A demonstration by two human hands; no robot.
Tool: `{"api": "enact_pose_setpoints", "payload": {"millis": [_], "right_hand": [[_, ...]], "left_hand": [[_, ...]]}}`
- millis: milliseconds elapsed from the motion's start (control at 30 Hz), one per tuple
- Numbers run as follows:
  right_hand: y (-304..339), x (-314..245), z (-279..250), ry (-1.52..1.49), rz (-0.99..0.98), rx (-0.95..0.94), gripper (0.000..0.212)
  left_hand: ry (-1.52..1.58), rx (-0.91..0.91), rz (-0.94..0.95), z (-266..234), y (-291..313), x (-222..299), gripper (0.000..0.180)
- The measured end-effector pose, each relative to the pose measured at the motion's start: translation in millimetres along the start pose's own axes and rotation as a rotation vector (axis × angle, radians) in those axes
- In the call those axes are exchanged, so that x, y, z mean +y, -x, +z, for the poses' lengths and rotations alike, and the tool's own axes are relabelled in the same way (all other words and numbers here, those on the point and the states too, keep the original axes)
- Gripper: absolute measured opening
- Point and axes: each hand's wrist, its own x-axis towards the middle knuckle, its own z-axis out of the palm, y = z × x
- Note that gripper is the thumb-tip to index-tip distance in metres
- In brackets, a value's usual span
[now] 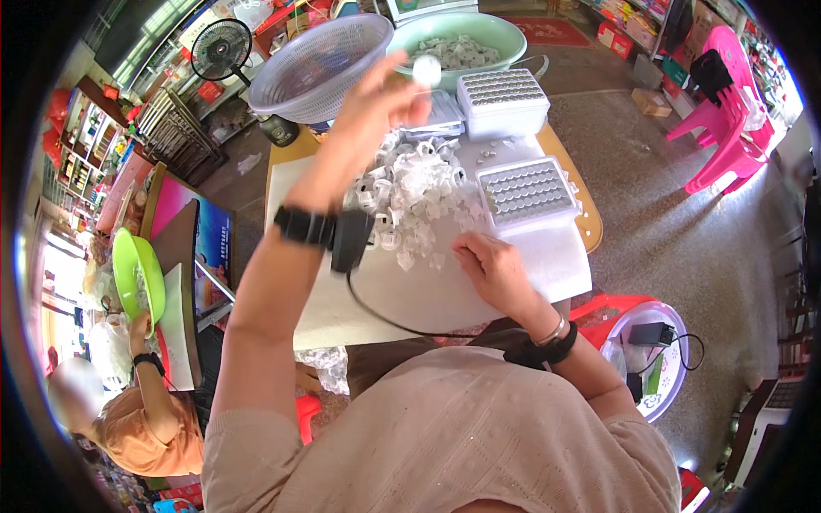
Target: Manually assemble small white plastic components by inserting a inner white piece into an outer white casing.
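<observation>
White round piece (426,70) shows just beside the fingers of the raised left hand (365,115); whether they pinch it, I cannot tell. Single-piece handling seems the step, calling next for controlled release; plastic pile (421,190) lies below this hand, beyond the curled right hand (498,272), whose grip is hidden.

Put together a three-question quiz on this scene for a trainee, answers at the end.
1. Which reaches farther from the person's body, the left hand or the right hand?

2. True or false: the purple basket stands to the left of the pale green basin.

3. Which of these is the right hand closest to?
A) the black fan
B) the pink chair
C) the nearer white box

Key: 1. the left hand; 2. true; 3. C.
</observation>
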Motion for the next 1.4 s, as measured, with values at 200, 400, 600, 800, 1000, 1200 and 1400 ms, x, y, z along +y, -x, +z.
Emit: {"api": "enact_pose_setpoints", "payload": {"millis": [200,400,600,800,1000,1200,1400], "right_hand": [[2,7,-3,-0.129,0.010,-0.014,0.010],[0,6,-6,-0.155,0.037,-0.006,0.007],[3,6,-4,-0.097,0.034,-0.067,0.006],[5,6,-3,-0.066,0.010,-0.024,0.008],[-4,-10,-8,-0.274,0.186,0.001,0.012],[-11,-20,-9,-0.440,0.299,-0.037,0.013],[-9,-18,-13,-0.701,0.448,0.097,0.011]], "left_hand": [[-0.195,-0.039,-0.045,-9,-3,-22,0.040],[-0.570,0.144,-0.133,-44,102,-47,0.022],[-0.892,0.334,-0.087,-62,169,-86,0.018],[-0.609,0.425,-0.208,-42,169,-76,0.018],[-0.740,0.180,0.054,0,163,-42,0.016],[-0.714,-0.010,0.160,27,156,-35,0.016],[-0.235,-0.137,-0.034,29,143,-61,0.027]]}}
